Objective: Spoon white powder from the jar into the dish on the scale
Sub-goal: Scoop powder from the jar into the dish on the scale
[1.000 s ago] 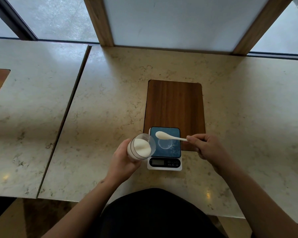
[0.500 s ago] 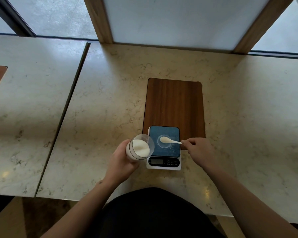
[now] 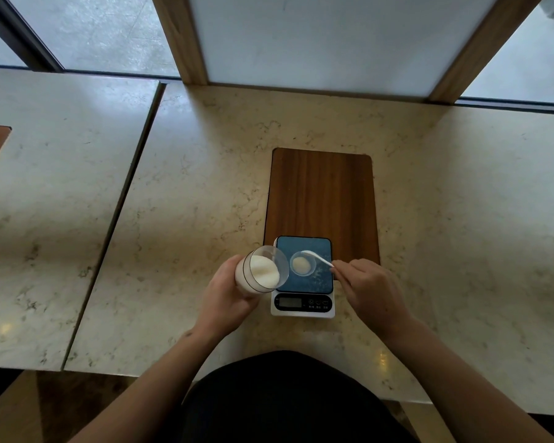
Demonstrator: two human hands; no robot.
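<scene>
My left hand (image 3: 227, 295) grips a clear jar (image 3: 263, 271) of white powder, tilted with its mouth toward the scale. The small white scale (image 3: 303, 306) has a blue top, and a small clear dish (image 3: 303, 263) with a heap of white powder stands on it. My right hand (image 3: 368, 289) pinches the handle of a white spoon (image 3: 317, 256). The spoon's bowl is turned on its side at the dish's far right rim.
The scale sits at the near end of a brown wooden board (image 3: 322, 193) set in the marble counter (image 3: 205, 187). A seam (image 3: 119, 212) divides this counter from another slab on the left. Wooden posts and window panes stand at the back.
The spoon came down from above the scale to the dish and tipped over. A heap of powder now lies in the dish. The jar has stayed in my left hand.
</scene>
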